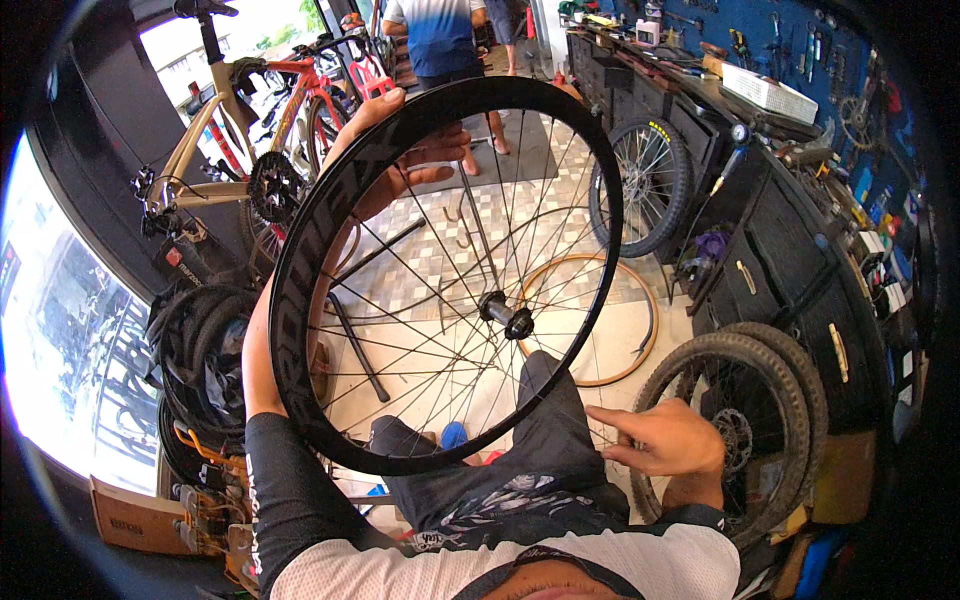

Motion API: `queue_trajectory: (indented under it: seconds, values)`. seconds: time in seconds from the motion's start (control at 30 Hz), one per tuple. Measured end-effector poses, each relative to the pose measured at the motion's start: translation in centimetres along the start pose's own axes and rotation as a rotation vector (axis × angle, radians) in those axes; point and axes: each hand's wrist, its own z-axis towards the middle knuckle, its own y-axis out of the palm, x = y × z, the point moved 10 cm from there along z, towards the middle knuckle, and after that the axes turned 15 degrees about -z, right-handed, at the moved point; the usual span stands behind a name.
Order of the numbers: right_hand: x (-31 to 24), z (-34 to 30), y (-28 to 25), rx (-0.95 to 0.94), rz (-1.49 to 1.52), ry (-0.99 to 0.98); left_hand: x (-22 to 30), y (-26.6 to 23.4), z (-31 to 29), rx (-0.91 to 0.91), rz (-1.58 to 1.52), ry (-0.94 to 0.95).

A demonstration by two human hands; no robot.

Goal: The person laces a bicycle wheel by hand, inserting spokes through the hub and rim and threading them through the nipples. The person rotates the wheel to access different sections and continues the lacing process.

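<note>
A black bicycle wheel (303,265) with thin dark spokes and no tyre is tilted up in front of me, over my lap. My left hand (385,188) grips its rim at the upper left, thumb on the outer side and fingers reaching through to the inside. The hub (507,316) sits toward the lower right of the spokes. To the right of the rim and apart from it, my right hand (662,440) is held up with nothing in it. Its index finger is stretched toward the wheel, while some other fingers curl.
Two knobbly-tyred wheels (735,430) lean at my right by black drawers (800,270); another wheel (645,185) stands farther back. A tan-edged tyre (588,378) lies on the floor. Bikes (210,190) and coiled black tyres (205,345) are at left. Another person (440,40) stands ahead.
</note>
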Motion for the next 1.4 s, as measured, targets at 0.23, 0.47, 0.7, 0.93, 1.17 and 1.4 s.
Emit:
queue_trajectory:
  seconds: [0.23,0.47,0.7,0.93,1.17,1.4]
  values:
    - [4.4,0.7,-4.5,0.517,0.483,0.198,-1.8,1.5,0.7,-0.187,-0.100,0.185]
    - [4.2,8.5,-6.1,0.828,0.583,0.107,-2.6,2.4,-0.6,-0.092,-0.023,0.238]
    - [2.0,12.6,-5.8,0.799,0.468,0.129,-2.8,1.4,-1.2,0.054,-0.021,0.218]
    - [1.9,14.0,-5.2,0.842,0.447,0.097,-2.7,1.9,-1.4,0.034,-0.058,0.211]
    - [1.8,13.6,-5.4,0.770,0.431,0.170,-3.0,2.8,-1.1,0.119,0.067,0.231]
    - [1.7,14.0,-5.5,0.799,0.553,0.085,-3.0,2.5,-0.7,0.066,0.034,0.216]
